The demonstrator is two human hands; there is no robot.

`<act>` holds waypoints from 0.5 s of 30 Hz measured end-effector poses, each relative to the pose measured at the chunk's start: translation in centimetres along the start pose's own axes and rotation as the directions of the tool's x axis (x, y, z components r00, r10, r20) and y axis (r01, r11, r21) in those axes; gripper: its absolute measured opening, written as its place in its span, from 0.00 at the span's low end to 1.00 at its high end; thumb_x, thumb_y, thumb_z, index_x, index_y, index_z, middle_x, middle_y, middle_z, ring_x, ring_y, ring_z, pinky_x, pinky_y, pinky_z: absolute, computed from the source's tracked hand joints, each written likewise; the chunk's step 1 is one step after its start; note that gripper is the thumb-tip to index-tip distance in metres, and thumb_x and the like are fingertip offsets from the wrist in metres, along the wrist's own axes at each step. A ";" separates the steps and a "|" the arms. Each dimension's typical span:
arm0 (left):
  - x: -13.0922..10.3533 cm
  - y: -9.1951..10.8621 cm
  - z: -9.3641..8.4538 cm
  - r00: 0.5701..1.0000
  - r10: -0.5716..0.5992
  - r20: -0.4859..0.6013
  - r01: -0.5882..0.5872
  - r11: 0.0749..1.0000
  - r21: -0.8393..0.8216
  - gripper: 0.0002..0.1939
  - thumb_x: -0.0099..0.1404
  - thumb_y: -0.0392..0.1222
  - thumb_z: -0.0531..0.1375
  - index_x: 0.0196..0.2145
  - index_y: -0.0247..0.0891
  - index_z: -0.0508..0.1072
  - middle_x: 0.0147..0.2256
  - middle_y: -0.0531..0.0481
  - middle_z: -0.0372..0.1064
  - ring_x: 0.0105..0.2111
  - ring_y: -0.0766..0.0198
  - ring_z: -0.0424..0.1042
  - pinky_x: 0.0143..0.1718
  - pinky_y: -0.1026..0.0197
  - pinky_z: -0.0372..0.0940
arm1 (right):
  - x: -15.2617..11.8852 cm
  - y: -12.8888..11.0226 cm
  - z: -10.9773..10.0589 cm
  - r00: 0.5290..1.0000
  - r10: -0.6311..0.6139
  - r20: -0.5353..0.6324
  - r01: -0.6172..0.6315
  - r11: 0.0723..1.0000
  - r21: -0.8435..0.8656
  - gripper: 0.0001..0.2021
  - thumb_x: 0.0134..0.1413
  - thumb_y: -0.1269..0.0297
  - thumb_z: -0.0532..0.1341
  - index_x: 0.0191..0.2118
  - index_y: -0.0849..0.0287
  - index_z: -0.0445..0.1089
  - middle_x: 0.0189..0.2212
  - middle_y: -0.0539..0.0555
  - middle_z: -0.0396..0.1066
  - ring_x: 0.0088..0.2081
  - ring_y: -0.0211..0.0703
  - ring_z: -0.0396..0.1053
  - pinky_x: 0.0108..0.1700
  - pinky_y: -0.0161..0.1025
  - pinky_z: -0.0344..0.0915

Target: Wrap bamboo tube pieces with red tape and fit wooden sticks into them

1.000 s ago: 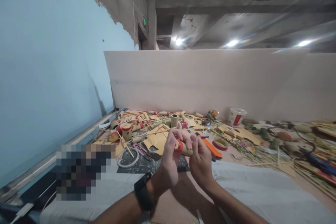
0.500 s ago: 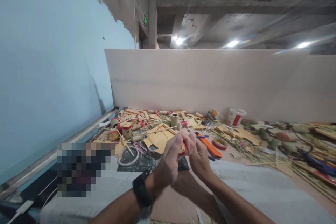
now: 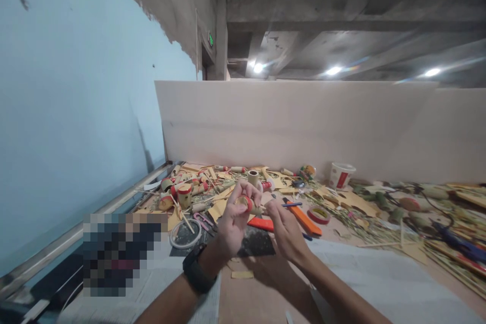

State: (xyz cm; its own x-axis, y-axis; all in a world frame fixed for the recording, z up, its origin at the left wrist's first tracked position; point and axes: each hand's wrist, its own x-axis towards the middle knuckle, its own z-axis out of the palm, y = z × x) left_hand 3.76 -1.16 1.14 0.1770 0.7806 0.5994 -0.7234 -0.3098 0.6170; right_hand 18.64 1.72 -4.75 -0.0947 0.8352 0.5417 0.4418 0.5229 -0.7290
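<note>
My left hand (image 3: 236,215), with a dark watch on its wrist, is wrapped round a small bamboo cylinder (image 3: 246,204) that has a red rim. Just to the right, my right hand (image 3: 283,223) is closed, its thumb and fingers pinching something thin at the cylinder's right side; a blue pen-like stick (image 3: 291,204) shows beside the fingertips. Below and between the hands lie a red-orange tool (image 3: 261,224) and a dark cutting mat (image 3: 258,243). An orange knife (image 3: 304,218) rests right of my right hand.
Red-rimmed bamboo pieces (image 3: 184,196) and sticks crowd the back left. A grey ring (image 3: 186,234) lies on the left, a tape roll (image 3: 318,214) and paper cup (image 3: 340,175) at right. Newspaper (image 3: 364,273) covers the front right. A white board (image 3: 266,126) stands behind.
My hands have moved apart, and the left one has turned, showing more of the cylinder. The red-orange tool and a small tan strip on the table now show. The view has tilted up slightly.
</note>
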 end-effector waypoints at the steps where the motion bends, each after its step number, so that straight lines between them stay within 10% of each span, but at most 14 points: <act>1: 0.0 0.0 0.0 1.000 0.005 0.000 -0.005 1.000 0.015 0.10 0.53 0.46 0.58 0.30 0.40 0.60 0.29 0.51 0.57 0.33 0.61 0.57 0.40 0.57 0.58 | 0.0 -0.1 0.1 1.000 -0.013 0.010 0.013 1.000 -0.015 0.23 0.68 0.45 0.45 0.29 0.56 0.60 0.27 0.50 0.62 0.32 0.44 0.61 0.36 0.38 0.56; 15: 0.3 -1.3 -1.1 0.998 0.028 -0.050 -0.019 0.984 0.178 0.17 0.70 0.53 0.55 0.29 0.39 0.63 0.31 0.52 0.56 0.35 0.63 0.58 0.47 0.61 0.59 | -0.7 -0.2 0.4 0.992 0.078 0.102 -0.099 0.971 0.219 0.21 0.64 0.44 0.53 0.32 0.57 0.69 0.33 0.53 0.72 0.37 0.48 0.67 0.41 0.41 0.65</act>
State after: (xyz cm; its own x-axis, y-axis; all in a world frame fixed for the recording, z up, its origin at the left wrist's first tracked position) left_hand 4.07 0.06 -0.05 0.1234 0.7977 0.5903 -0.5959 -0.4161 0.6869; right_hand 18.29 1.04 -5.13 -0.1507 0.8865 0.4375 0.2427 0.4622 -0.8529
